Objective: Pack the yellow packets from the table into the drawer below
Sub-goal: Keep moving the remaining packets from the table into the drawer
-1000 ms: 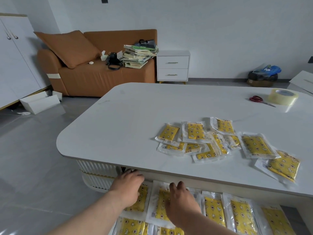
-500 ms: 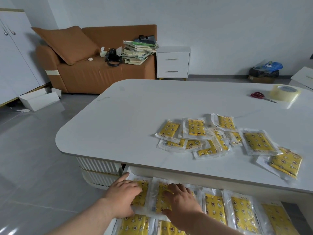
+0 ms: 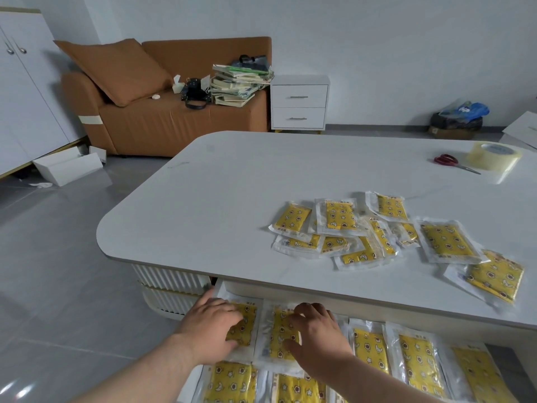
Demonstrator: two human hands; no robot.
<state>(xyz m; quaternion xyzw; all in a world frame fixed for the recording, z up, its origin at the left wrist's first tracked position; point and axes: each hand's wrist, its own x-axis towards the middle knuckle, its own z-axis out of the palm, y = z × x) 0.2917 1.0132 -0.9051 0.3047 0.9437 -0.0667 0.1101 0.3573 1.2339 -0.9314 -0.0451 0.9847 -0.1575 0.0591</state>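
Several yellow packets in clear wrap lie scattered on the white table (image 3: 203,216), among them one at the pile's left (image 3: 292,218) and a larger one at the right (image 3: 446,239). Below the table's front edge the drawer (image 3: 219,289) is pulled out, with rows of yellow packets (image 3: 418,359) laid flat inside. My left hand (image 3: 207,330) rests flat on the leftmost packet (image 3: 244,324) in the drawer's back row. My right hand (image 3: 316,335) presses on the packet beside it (image 3: 276,335). Both hands have fingers spread and grip nothing.
Red-handled scissors (image 3: 449,162) and a roll of clear tape (image 3: 494,155) lie at the table's far right. Behind stand a brown sofa (image 3: 162,123) with a stack of books (image 3: 238,84), a white nightstand (image 3: 299,103) and a white cabinet (image 3: 20,97).
Both hands have drawn back a little out from under the table edge and spread flat on the two packets in the drawer. The packets on the table have not moved.
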